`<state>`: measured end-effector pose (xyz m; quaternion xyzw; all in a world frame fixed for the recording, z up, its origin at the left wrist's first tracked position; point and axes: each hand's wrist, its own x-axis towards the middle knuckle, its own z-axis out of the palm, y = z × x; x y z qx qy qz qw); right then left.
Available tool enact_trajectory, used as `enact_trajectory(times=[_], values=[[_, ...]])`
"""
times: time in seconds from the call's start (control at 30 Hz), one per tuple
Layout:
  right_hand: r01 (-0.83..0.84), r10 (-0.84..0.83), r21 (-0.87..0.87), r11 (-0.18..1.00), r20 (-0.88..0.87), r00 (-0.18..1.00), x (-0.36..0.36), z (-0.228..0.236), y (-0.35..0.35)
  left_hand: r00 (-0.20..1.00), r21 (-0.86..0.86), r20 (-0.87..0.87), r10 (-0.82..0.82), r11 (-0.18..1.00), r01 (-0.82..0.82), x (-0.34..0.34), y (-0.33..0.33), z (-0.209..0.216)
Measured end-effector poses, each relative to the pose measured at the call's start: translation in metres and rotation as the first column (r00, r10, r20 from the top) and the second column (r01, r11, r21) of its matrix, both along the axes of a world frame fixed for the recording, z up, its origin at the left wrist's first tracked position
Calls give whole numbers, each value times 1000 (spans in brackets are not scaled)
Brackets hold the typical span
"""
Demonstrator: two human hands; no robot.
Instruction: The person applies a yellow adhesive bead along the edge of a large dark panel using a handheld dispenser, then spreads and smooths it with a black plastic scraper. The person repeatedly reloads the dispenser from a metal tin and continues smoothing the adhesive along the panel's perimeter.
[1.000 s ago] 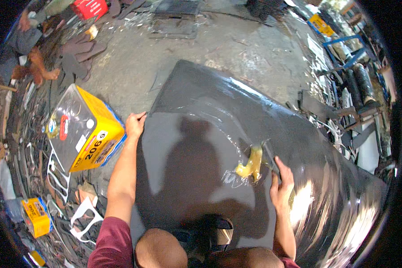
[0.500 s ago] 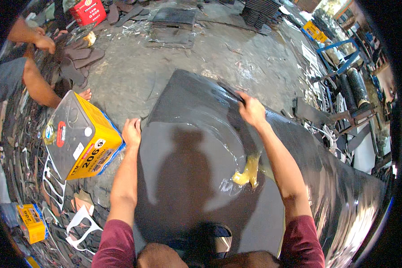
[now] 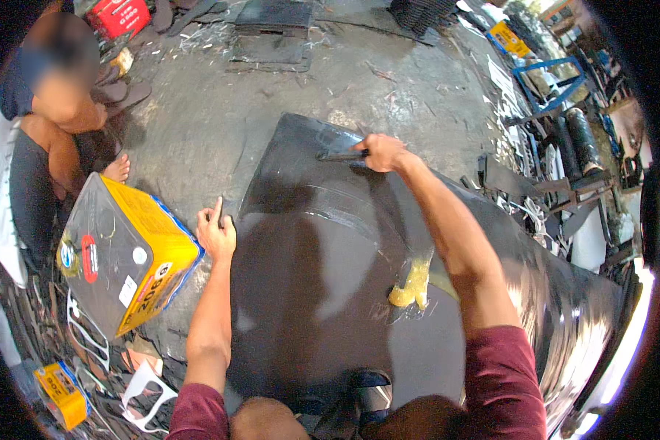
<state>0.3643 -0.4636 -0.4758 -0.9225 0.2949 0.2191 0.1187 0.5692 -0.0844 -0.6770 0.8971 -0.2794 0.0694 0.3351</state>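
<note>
A large dark sheet (image 3: 286, 293) lies before me, its upper part glossy with a wet smear. My right hand (image 3: 383, 152) is closed around a thin, dark, flat spreader (image 3: 337, 155), whose blade lies across the sheet's far end. A thick yellow glob of glue (image 3: 412, 286) sits on the sheet below my right forearm. At the sheet's left edge is my left hand (image 3: 216, 233), its index finger stretched out and apart from the thumb. The undersides of its other fingers are hidden. My shadow falls over the sheet's middle.
A big yellow-and-blue can (image 3: 136, 253) with a grey top stands just left of my left hand. Beyond it a person (image 3: 55, 132) sits with a bare foot near the can. White cut-out scraps (image 3: 150, 396) lie lower left; a blue metal frame (image 3: 554, 88) stands right.
My right hand has moved left along the sheet's far end with the spreader, now in plain sight. My left index finger has straightened. The seated person has come further into view.
</note>
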Motion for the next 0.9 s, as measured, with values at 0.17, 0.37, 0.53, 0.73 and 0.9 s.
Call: enact_trajectory(times=[0.17, 0.37, 0.53, 0.73, 0.9], values=[[298, -199, -71, 952, 594, 779, -122, 95, 2, 999, -2, 42, 10, 1000, -10, -5, -12, 8], [390, -316, -226, 893, 303, 899, -286, 123, 92, 962, 26, -191, 197, 980, -196, -2, -35, 12], [459, -438, -106, 882, 172, 882, -337, 141, 197, 965, -679, -247, 93, 693, -241, 60, -35, 32], [468, -380, -157, 870, 392, 838, -443, 154, 242, 772, -249, -151, -617, 780, 574, -132, 79, 114], [353, -263, -199, 914, 372, 890, -425, 148, 219, 696, 316, -134, -705, 636, 704, -205, 274, 97]])
